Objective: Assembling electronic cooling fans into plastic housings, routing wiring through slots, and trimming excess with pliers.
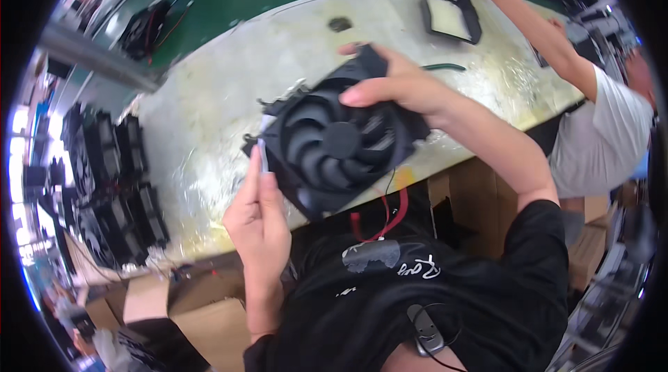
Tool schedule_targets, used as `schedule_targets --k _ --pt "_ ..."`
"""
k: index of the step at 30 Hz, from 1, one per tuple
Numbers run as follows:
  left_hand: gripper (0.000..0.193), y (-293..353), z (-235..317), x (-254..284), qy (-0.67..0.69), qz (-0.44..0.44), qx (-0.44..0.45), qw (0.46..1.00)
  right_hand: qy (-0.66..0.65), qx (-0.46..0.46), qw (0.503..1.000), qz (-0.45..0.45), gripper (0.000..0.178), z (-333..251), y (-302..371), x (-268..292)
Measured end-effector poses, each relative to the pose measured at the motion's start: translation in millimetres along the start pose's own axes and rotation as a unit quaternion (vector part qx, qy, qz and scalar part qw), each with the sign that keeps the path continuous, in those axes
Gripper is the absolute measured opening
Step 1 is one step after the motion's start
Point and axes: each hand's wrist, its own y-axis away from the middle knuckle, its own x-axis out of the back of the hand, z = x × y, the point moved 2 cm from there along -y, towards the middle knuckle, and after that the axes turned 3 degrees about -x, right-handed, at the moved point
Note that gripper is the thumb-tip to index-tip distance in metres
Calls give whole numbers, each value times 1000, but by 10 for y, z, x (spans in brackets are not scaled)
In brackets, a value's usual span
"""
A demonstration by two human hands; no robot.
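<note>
White lettering [421, 268] is running across the black shirt [334, 323]. Over the table [209, 87]'s near edge, the right hand [400, 83] is clamping the black fan unit [341, 139], thumb in front; the left hand [261, 222] is meeting its left edge, how tightly I cannot tell. Its blades are facing up, its long axis slanting near-left to far-right. Bare tabletop is spreading far left, between stacked units [108, 184] and a frame [470, 24] lying far right.

White, script-like lettering [417, 268] stands on the black shirt [480, 295] at the lower middle of the frame. Smaller white marks [346, 292] on the same shirt, lower and further left, are too small to read.
</note>
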Motion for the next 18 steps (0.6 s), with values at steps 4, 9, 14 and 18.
schedule_targets --k 4,9,14,18 --pt "35 -185 -317 -73 -36 32 68 997 7 -4 1000 29 86 217 -384 -55" --pt "35 -319 -301 -37 -31 8 83 996 426 90 899 44 77 -41 -222 310" --pt "33 -342 -303 -51 -24 -18 48 998 691 220 636 264 17 -441 -117 1874" --pt "33 -349 -346 -82 6 -18 85 996 701 220 656 175 14 -312 -244 2068"
